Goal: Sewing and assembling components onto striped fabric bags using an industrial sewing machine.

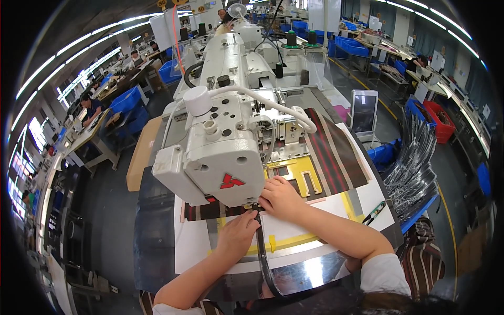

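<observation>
A large white industrial sewing machine [226,157] stands in front of me, its head hiding the needle area. A narrow black strap [262,252] runs from under the head toward me, over the table edge. My left hand [237,233] is closed at the strap's far end, fingertips on it. Just right of the head, my right hand [282,199] has its fingers curled together; what they grip is hidden. Beyond this hand a yellow template [294,173] with cut-out slots lies on brown fabric [341,152] striped in red, black and beige.
Green-handled thread snips [374,212] lie at the right on the white sheet [184,247]. A metal plate [310,270] forms the near edge. Right of the table are a screen [364,113] and a bundle of black strips [412,168]. Other people work at distant tables.
</observation>
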A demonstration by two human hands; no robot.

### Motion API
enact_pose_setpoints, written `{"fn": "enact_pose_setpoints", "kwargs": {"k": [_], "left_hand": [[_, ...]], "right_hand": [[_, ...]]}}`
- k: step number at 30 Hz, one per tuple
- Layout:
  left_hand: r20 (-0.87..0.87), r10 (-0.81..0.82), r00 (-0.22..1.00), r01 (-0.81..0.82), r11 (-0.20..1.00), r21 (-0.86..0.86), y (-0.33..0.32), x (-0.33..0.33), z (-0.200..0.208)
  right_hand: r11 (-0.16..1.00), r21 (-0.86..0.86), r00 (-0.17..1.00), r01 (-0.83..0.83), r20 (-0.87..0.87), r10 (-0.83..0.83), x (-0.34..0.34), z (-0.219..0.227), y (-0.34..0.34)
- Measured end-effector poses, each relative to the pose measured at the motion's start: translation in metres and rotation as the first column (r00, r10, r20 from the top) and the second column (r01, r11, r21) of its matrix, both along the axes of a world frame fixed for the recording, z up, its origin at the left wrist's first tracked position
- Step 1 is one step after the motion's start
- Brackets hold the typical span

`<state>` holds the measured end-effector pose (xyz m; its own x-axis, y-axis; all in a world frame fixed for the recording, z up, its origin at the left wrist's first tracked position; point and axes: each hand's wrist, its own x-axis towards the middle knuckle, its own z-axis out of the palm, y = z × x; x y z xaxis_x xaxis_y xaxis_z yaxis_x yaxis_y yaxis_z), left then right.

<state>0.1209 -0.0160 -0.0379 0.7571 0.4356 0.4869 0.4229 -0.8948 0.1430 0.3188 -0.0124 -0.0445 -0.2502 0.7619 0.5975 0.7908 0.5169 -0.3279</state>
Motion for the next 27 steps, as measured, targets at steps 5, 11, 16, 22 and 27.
{"fn": "enact_pose_setpoints", "kwargs": {"k": [5, 11, 16, 22, 27], "left_hand": [[-0.044, -0.017, 0.999, 0.016, 1.000, -0.023, 0.002, 0.003, 0.001], [-0.030, -0.011, 0.999, 0.011, 1.000, -0.002, 0.005, 0.001, 0.000], [0.023, -0.041, 0.999, 0.041, 0.999, -0.025, 0.006, 0.008, 0.000], [-0.014, 0.007, 1.000, -0.007, 1.000, -0.017, -0.001, 0.000, 0.006], [-0.029, -0.008, 1.000, 0.008, 1.000, -0.014, -0.007, -0.003, 0.007]], "right_hand": [[0.998, -0.043, 0.998, 0.034, 0.062, -0.032, 0.004, 0.002, -0.002], [1.000, -0.020, 0.999, -0.015, -0.031, 0.015, 0.003, 0.000, 0.001], [0.999, -0.051, 0.999, 0.019, -0.033, -0.021, 0.008, 0.001, -0.002], [1.000, -0.017, 0.997, 0.001, -0.072, -0.002, -0.001, -0.002, -0.004], [0.995, -0.104, 0.997, -0.006, -0.077, -0.002, -0.001, -0.001, -0.014]]}}
